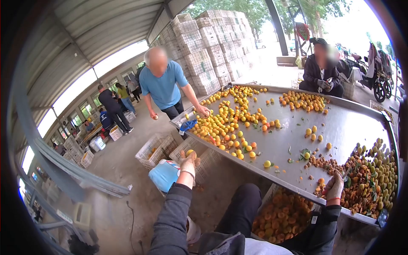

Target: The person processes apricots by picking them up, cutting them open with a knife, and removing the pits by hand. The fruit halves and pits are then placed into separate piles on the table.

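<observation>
My left hand (188, 165), in a pale glove, is raised off the table's near side with its fingers closed around a yellow apricot (190, 152). My right hand (334, 188), gloved too, rests over the near edge of the metal table (284, 148). Its fingers are closed on what looks like a small knife (347, 172), of which only a thin grey blade shows. Beside that hand lie a heap of brown apricot pits (357, 195) and an orange apricot (321, 181). Whole apricots (225, 123) are spread over the table's far left part.
Under the table a crate holds apricot halves (282, 216). White crates (155, 148) and a blue container (165, 175) stand left of my knees. Greenish apricots (384, 170) lie at the right end. A person in blue (163, 83) reaches onto the table; another person (321, 80) sits across.
</observation>
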{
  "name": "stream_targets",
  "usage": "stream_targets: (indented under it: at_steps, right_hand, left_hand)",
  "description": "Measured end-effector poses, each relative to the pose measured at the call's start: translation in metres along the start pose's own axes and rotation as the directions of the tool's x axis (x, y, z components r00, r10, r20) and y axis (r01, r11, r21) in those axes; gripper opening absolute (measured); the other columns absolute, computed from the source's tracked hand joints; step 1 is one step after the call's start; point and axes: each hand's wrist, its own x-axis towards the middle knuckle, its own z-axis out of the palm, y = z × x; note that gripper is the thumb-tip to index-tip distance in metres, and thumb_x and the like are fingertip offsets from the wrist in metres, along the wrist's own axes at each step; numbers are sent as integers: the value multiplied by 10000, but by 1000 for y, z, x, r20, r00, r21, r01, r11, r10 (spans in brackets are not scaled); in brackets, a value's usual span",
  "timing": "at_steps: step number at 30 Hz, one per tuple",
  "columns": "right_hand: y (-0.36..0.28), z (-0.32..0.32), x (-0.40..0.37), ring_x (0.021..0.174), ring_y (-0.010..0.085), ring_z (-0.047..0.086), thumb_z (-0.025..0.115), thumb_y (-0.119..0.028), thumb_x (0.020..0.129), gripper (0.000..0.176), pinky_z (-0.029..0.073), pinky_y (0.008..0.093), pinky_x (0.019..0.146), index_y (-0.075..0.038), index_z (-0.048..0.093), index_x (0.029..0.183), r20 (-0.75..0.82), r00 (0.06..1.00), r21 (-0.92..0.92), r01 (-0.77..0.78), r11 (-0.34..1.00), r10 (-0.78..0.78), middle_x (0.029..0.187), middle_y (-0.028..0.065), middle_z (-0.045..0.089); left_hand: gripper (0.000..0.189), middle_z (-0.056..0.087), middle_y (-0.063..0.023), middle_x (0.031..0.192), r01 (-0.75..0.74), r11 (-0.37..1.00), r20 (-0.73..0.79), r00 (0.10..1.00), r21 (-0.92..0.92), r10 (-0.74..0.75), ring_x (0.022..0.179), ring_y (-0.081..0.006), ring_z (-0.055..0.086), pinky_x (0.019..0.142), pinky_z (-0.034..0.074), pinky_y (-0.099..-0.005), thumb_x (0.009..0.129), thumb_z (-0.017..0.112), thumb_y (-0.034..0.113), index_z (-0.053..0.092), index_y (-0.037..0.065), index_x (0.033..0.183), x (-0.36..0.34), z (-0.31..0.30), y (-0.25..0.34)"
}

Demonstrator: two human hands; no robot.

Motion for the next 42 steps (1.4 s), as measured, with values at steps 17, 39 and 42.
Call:
stream_targets:
  at_steps: [17,39,42]
  right_hand:
    - [-43,32,-14,367,29,223,573,-209,918,51,159,196,327,-167,589,942,-187,885,371,-339,865,427,517,-104,273]
    - [-40,17,-7,345,47,254,546,-144,895,176,181,219,300,-96,592,1058,-192,905,271,-323,907,380,506,-74,308]
    - [-38,14,0,346,42,242,527,-156,902,196,178,212,309,-95,608,1071,-132,985,-95,-123,988,110,512,-80,302]
  left_hand:
    - [952,611,-56,895,-118,993,-44,992,6,118,542,-139,581,426,454,-248,814,686,71,71,224,1524,27,-4,37]
    - [513,607,-74,1016,475,873,781,585,-113,-217,845,-210,651,713,562,-331,890,634,90,418,112,1355,-85,160,-85]
    - [481,598,-73,1029,580,810,854,460,-84,-241,860,-225,652,733,562,-348,902,631,118,423,129,1336,-103,194,-91]
